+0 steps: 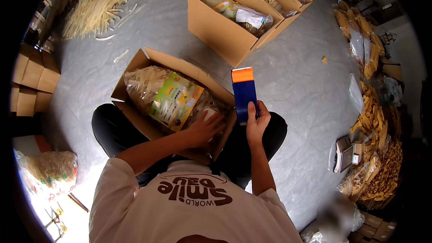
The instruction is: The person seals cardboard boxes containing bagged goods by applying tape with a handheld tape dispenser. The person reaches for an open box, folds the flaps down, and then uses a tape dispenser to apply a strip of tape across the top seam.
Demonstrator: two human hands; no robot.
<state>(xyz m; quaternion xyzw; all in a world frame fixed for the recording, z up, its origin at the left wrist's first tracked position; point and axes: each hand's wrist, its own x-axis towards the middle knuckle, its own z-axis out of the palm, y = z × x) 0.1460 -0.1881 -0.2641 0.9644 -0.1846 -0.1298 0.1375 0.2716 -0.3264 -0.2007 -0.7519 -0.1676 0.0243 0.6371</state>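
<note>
An open cardboard box [180, 58] stands between my knees. Inside lies a clear plastic bag [144, 83] of pale dried strips, with a green-and-yellow printed label [174, 101] on top. My left hand [206, 128] rests on the bag at the box's right side, its fingers apart. A small white patch shows beside the fingertips, too covered to name. Just outside the box's right wall, my right hand [258, 119] grips the lower end of a dark blue tape dispenser [244, 94]. Its orange end points away from me.
A row of open cartons [222, 31] holding bagged goods runs back at the far right. Pale strips [105, 0] are heaped on the floor at far left. Stacked boxes [38, 72] stand left. On the right are a small scale [344, 154] and piles of yellow-brown dried pieces [378, 166].
</note>
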